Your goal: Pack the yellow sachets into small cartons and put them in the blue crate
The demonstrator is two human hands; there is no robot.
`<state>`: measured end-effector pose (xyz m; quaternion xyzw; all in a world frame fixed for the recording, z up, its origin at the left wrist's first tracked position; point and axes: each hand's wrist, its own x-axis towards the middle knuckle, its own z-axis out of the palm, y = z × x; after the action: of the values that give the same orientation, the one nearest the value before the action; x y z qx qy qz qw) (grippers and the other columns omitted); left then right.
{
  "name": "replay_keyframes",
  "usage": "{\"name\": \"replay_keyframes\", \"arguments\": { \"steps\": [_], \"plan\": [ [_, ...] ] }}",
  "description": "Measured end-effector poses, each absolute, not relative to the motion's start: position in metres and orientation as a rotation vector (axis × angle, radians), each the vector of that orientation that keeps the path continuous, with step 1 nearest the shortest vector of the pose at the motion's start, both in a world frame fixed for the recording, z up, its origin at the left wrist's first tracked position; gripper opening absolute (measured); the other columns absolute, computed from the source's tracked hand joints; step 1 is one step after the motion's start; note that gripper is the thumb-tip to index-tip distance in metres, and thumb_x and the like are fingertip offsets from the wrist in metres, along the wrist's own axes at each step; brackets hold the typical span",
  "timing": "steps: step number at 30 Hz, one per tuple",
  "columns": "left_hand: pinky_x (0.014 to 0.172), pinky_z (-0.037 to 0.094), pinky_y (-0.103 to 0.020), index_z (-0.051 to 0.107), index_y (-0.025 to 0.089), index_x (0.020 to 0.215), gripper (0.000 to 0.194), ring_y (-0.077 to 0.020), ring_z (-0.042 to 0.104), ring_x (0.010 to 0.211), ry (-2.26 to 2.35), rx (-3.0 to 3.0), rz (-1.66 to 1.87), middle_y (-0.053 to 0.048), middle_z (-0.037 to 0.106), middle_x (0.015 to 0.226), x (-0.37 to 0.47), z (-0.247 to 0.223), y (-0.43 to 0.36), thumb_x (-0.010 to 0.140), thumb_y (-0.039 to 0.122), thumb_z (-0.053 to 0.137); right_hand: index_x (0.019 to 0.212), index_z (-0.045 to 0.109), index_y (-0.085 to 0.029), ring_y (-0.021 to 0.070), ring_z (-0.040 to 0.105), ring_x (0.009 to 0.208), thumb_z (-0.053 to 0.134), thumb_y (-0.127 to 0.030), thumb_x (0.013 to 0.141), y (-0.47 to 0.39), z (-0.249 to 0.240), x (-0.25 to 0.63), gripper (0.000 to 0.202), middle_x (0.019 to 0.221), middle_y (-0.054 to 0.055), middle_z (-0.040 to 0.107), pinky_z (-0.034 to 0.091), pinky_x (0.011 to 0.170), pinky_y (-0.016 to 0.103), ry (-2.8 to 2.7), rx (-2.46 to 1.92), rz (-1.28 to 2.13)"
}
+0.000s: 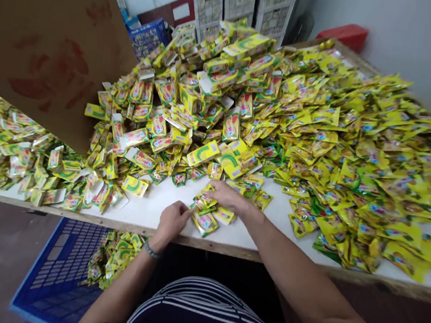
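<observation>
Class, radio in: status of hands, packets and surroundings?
Right hand on yellow packets. Left hand close at their left side, grip unclear. Packets near front edge of table. Heaped boxes crowd beyond.

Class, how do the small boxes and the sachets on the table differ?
The small boxes have squared corners, some with open flaps; the sachets look flat and flexible. The main heap of small boxes stands left of the main spread of sachets. Both are mostly yellow, with colourful printing.

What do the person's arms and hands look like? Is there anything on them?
The left hand and right hand are bare, and so are the forearms. A thin greenish bracelet circles the left wrist.
</observation>
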<state>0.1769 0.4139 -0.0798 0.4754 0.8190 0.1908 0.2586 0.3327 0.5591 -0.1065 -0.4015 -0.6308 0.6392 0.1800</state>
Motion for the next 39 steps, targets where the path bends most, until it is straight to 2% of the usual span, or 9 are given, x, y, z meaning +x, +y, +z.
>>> {"name": "replay_keyframes", "arguments": {
  "steps": [3, 6, 12, 17, 23, 29, 31, 35, 39],
  "plan": [
    [0.066, 0.045, -0.031, 0.061, 0.02, 0.083, 0.031, -0.0199, 0.063, 0.073, 2.077, 1.161, 0.896, -0.006, 0.068, 0.082, 0.175, -0.085, 0.431, 0.072, 0.044, 0.076, 0.075, 0.059, -0.02, 0.0173, 0.063, 0.063, 0.072, -0.028, 0.069, 0.551, -0.108, 0.319, 0.017, 0.067, -0.001, 0.067, 0.048, 0.052, 0.026, -1.463, -1.126, 1.868],
    [0.069, 0.049, -0.029, 0.059, 0.021, 0.102, 0.05, -0.0162, 0.063, 0.077, 1.778, 1.0, 1.185, -0.006, 0.067, 0.098, 0.174, -0.085, 0.446, 0.065, 0.045, 0.083, 0.084, 0.059, -0.021, 0.0188, 0.066, 0.066, 0.075, -0.036, 0.067, 0.55, -0.104, 0.311, 0.027, 0.073, 0.0, 0.069, 0.054, 0.056, 0.03, -1.149, -1.037, 1.952],
    [0.078, 0.05, -0.027, 0.048, 0.023, 0.117, 0.084, -0.0121, 0.065, 0.076, 1.509, 0.645, 1.523, 0.002, 0.065, 0.085, 0.176, -0.091, 0.462, 0.047, 0.032, 0.095, 0.091, 0.06, -0.021, 0.0204, 0.069, 0.071, 0.08, -0.042, 0.064, 0.551, -0.101, 0.308, 0.039, 0.081, 0.002, 0.072, 0.056, 0.057, 0.031, -0.985, -0.935, 1.959],
    [0.081, 0.05, -0.029, 0.064, 0.017, 0.106, 0.057, -0.0149, 0.066, 0.086, 1.451, 0.649, 1.524, -0.004, 0.071, 0.094, 0.18, -0.098, 0.464, 0.059, 0.036, 0.09, 0.09, 0.063, -0.021, 0.0165, 0.069, 0.072, 0.075, -0.026, 0.071, 0.554, -0.099, 0.309, 0.024, 0.082, 0.001, 0.073, 0.058, 0.06, 0.028, -0.755, -0.882, 2.055],
    [0.087, 0.051, -0.023, 0.068, 0.024, 0.105, 0.043, -0.0146, 0.067, 0.101, 1.153, 0.493, 1.627, -0.002, 0.072, 0.109, 0.197, -0.092, 0.471, 0.067, 0.032, 0.088, 0.082, 0.066, -0.021, 0.0142, 0.069, 0.068, 0.071, -0.011, 0.074, 0.556, -0.096, 0.303, 0.014, 0.075, -0.001, 0.074, 0.061, 0.059, 0.025, -0.379, -0.605, 2.207],
    [0.082, 0.057, -0.036, 0.068, 0.02, 0.111, 0.052, -0.0215, 0.07, 0.093, 0.975, 0.312, 1.414, -0.007, 0.074, 0.105, 0.213, -0.079, 0.482, 0.084, 0.064, 0.063, 0.085, 0.069, -0.022, 0.0122, 0.07, 0.07, 0.072, -0.01, 0.074, 0.559, -0.091, 0.308, 0.016, 0.081, -0.003, 0.076, 0.061, 0.06, 0.022, -0.327, -0.505, 2.229],
    [0.078, 0.058, -0.033, 0.067, 0.022, 0.115, 0.05, -0.019, 0.071, 0.086, 1.035, 0.365, 1.416, -0.004, 0.075, 0.095, 0.208, -0.075, 0.482, 0.078, 0.055, 0.076, 0.084, 0.068, -0.022, 0.0124, 0.068, 0.067, 0.075, -0.013, 0.072, 0.562, -0.089, 0.311, 0.017, 0.078, -0.003, 0.075, 0.059, 0.056, 0.022, -0.378, -0.528, 2.205],
    [0.069, 0.054, -0.024, 0.063, 0.022, 0.122, 0.071, -0.0134, 0.07, 0.071, 1.2, 0.546, 1.459, 0.002, 0.074, 0.082, 0.179, -0.071, 0.484, 0.058, 0.024, 0.093, 0.082, 0.063, -0.023, 0.0144, 0.065, 0.064, 0.079, -0.03, 0.072, 0.575, -0.085, 0.323, 0.02, 0.075, -0.002, 0.071, 0.055, 0.058, 0.027, -0.602, -0.648, 1.945],
    [0.07, 0.055, -0.027, 0.069, 0.013, 0.101, 0.052, -0.0169, 0.072, 0.071, 1.383, 0.747, 1.305, -0.005, 0.077, 0.085, 0.157, -0.072, 0.486, 0.057, 0.025, 0.093, 0.093, 0.064, -0.023, 0.0178, 0.063, 0.073, 0.069, -0.04, 0.082, 0.584, -0.08, 0.335, 0.021, 0.082, 0.001, 0.069, 0.051, 0.069, 0.03, -1.148, -0.918, 1.242]
  ]
}}
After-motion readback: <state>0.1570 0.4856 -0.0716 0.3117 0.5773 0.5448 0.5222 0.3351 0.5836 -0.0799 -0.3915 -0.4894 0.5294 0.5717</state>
